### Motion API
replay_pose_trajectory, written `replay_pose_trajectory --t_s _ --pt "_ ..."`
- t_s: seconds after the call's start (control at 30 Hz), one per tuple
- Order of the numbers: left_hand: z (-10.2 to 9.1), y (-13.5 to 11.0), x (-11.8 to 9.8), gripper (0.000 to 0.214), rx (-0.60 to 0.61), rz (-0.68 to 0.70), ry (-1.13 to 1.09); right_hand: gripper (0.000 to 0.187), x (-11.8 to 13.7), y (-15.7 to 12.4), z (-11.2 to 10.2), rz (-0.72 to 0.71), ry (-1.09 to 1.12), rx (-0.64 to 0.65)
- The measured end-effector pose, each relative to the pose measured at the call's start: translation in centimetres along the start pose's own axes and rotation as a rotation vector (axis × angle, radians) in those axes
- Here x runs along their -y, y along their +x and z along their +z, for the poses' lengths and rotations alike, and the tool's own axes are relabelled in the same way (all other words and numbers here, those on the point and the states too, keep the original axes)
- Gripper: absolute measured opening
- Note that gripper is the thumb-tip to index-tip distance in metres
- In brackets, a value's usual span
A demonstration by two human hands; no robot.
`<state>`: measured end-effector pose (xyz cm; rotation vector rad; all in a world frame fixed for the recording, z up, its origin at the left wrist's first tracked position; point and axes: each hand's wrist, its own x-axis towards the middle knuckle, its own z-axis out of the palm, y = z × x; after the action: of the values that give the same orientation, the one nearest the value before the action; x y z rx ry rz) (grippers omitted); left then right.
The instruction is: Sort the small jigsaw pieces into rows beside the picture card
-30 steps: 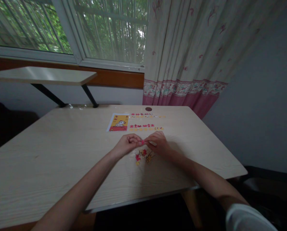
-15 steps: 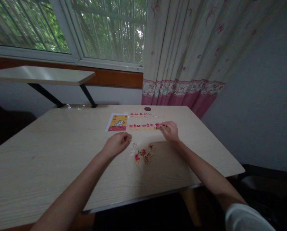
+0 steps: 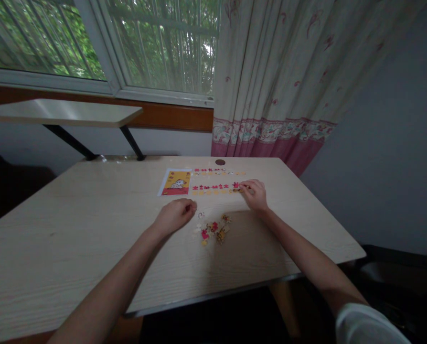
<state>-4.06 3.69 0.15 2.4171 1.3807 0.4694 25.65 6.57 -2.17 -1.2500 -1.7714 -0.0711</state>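
Head view: your right hand [image 3: 252, 192] has thumb and finger nearly together, narrow, on the near right edge of a red piece [image 3: 235, 185]. It's at your right fingertips, at the right-hand end of the red row [image 3: 210, 187]; yellow row [image 3: 213, 193] runs just on the near side of that. Your left hand [image 3: 175, 213] is curled at the desk [image 3: 127, 248], well apart from the red piece; its inside is hidden, so can't tell if it holds anything. White piece [image 3: 201, 215] sits just right of it. Loose pile [image 3: 213, 231] lies nearer you, between the hands. Picture sheet [image 3: 176, 182] is beyond the left hand.

Handling, my read: piece is very light, thin, fairly stiff, probably card. Weight's no issue; a sideways nudge is. Printed face likely slick, so it should slide easily on the desk. Tabs look like the weak spot: they could bend or fray if squeezed hard. Best hold is thumb and index on opposite edges of the main body, light pinch, off the tabs. Lying flat, it gives little edge to grab. Keep your knuckles clear of the yellow row; those pieces should shift just as easily.
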Motion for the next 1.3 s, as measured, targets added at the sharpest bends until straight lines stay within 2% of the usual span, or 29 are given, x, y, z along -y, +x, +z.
replay_pose_trajectory --t_s 0.13,0.3,0.37,0.5,0.67,0.87,1.0,1.1,1.17,1.3 --pt "0.1 0.0 0.1 0.019 -0.011 0.007 -0.02 0.022 -1.5 1.3 0.3 0.059 -0.033 0.056" --pt "0.0 -0.1 0.1 0.02 -0.016 0.002 -0.004 0.019 -4.5 3.1 1.8 0.143 -0.049 0.352" --pt "0.0 -0.1 0.0 0.019 -0.021 0.003 0.002 0.018 -5.3 3.4 2.5 0.187 -0.041 0.424" --pt "0.0 -0.1 0.0 0.019 -0.026 0.001 0.003 0.017 -5.8 3.5 3.1 0.205 -0.07 0.458" --pt "0.1 0.0 0.2 0.018 -0.019 0.014 -0.023 0.015 -5.5 3.7 2.9 0.197 -0.098 0.489" --pt "0.1 0.0 0.3 0.018 -0.019 0.015 -0.043 0.015 -5.2 3.8 2.7 0.125 -0.129 0.508" --pt "-0.1 0.1 0.3 0.018 -0.004 0.024 -0.066 0.016 -4.4 4.0 2.1 0.094 -0.197 0.484" --pt "-0.3 0.0 0.4 0.018 0.015 0.044 -0.097 0.017 -2.6 3.8 1.4 0.048 -0.218 0.434" --pt "-0.5 -0.1 0.3 0.018 0.07 0.068 -0.149 0.018 -0.8 3.3 1.0 -0.02 -0.181 0.429" --pt "-1.0 -0.4 -0.5 0.02 0.256 0.144 -0.249 0.015 2.8 0.9 0.7 -0.208 -0.061 0.52"
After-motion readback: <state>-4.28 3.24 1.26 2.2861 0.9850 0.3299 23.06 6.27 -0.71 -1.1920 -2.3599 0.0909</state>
